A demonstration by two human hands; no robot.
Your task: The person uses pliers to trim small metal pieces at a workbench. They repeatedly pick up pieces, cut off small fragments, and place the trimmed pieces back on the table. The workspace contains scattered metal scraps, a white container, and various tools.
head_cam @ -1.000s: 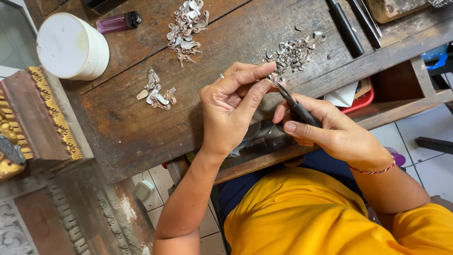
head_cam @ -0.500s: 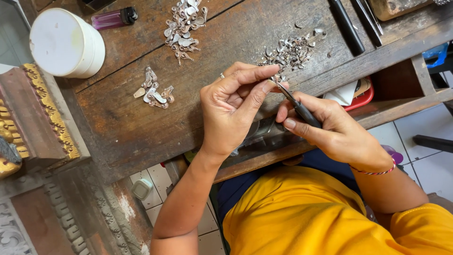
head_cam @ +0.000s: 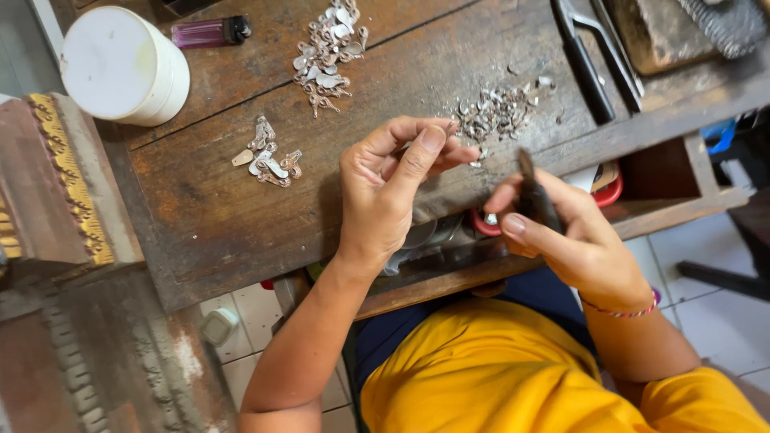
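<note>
My left hand [head_cam: 393, 188] is raised over the front of a worn wooden bench [head_cam: 208, 208], thumb and fingertips pinched on a tiny silver piece that I can barely see. My right hand [head_cam: 561, 232] grips small dark-handled pliers [head_cam: 533, 196], tip up, a short gap to the right of the left fingers. Three heaps of small silver pieces lie on the bench: one at the back middle [head_cam: 329, 48], one at the left [head_cam: 269, 156], and a finer heap [head_cam: 497, 112] just behind my hands.
A white round lidded container [head_cam: 120, 64] and a purple lighter [head_cam: 210, 32] sit at the back left. Long dark tools [head_cam: 589, 56] lie at the back right. A carved gilded wooden block [head_cam: 56, 184] stands left. An open drawer [head_cam: 449, 248] lies under my hands.
My right hand has drawn the pliers back from the left fingertips, down and to the right. The left hand keeps its pinch in the same place.
</note>
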